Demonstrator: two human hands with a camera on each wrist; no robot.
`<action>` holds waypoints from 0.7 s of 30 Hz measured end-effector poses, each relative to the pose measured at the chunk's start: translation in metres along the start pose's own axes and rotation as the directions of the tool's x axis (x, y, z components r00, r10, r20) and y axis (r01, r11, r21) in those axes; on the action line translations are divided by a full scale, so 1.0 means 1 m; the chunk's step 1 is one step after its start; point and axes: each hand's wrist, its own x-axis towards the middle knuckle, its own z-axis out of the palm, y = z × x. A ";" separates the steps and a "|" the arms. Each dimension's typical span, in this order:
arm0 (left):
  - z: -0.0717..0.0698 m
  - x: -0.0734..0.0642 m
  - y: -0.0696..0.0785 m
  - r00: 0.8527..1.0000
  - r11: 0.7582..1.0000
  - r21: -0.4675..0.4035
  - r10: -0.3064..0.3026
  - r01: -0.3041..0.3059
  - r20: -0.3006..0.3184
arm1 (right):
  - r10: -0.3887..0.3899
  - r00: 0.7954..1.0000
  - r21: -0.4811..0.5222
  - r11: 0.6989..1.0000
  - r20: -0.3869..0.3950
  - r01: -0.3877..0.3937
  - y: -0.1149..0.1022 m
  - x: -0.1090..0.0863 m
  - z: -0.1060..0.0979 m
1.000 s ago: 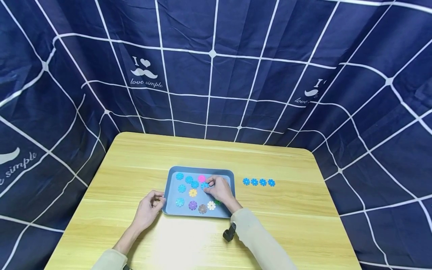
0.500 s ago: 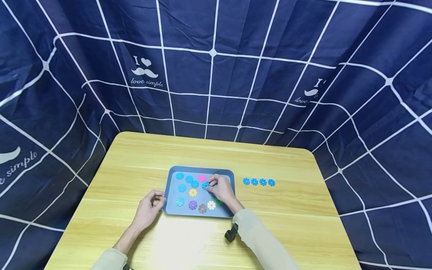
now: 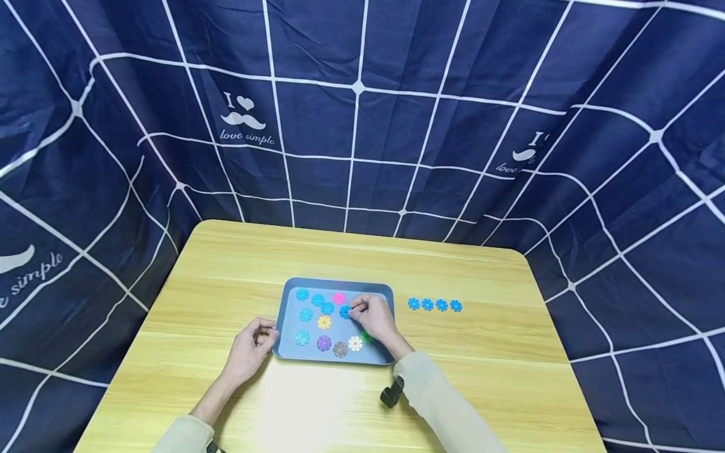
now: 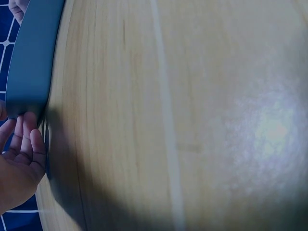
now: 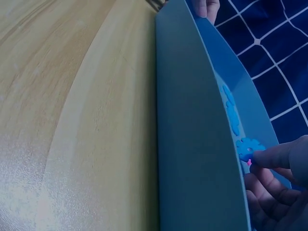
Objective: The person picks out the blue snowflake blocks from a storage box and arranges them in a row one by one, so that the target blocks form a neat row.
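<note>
My right hand [image 3: 375, 319] is over the right half of a grey-blue tray [image 3: 334, 361]. Between its thumb and fingertips it pinches a blue notched plastic disc [image 5: 247, 146], held tilted in the right wrist view. At the tray's left end, my left hand [image 3: 251, 348] grips the rim, with fingers [image 4: 26, 139] against the outer wall. Inside the tray lie several more notched discs: light blue ones [image 3: 303, 338], a pink one [image 3: 338, 299], a yellow one [image 3: 324, 322], a purple one [image 3: 323, 343], a brown one [image 3: 340, 349] and a white one [image 3: 355, 343]. A green disc [image 3: 365, 338] is partly hidden by my right hand.
To the right of the tray, several blue notched discs [image 3: 434, 305] lie in a row on the wooden table [image 3: 487, 358]. A dark blue curtain [image 3: 317, 119] with white grid lines surrounds the table's back and sides.
My right hand has shifted slightly right, and the blue disc at its fingertips shows more clearly. The left hand stays at the tray's rim.
</note>
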 end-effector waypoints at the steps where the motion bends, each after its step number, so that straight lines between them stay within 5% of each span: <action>1: 0.000 0.000 0.000 1.000 1.000 0.001 -0.001 0.001 0.000 | 0.006 1.000 0.007 1.000 0.000 -0.006 -0.001 0.000 0.000; 21: 0.000 0.000 -0.001 0.999 1.000 0.004 0.029 -0.029 -0.018 | -0.020 0.999 0.150 0.988 -0.034 0.024 -0.003 -0.013 -0.017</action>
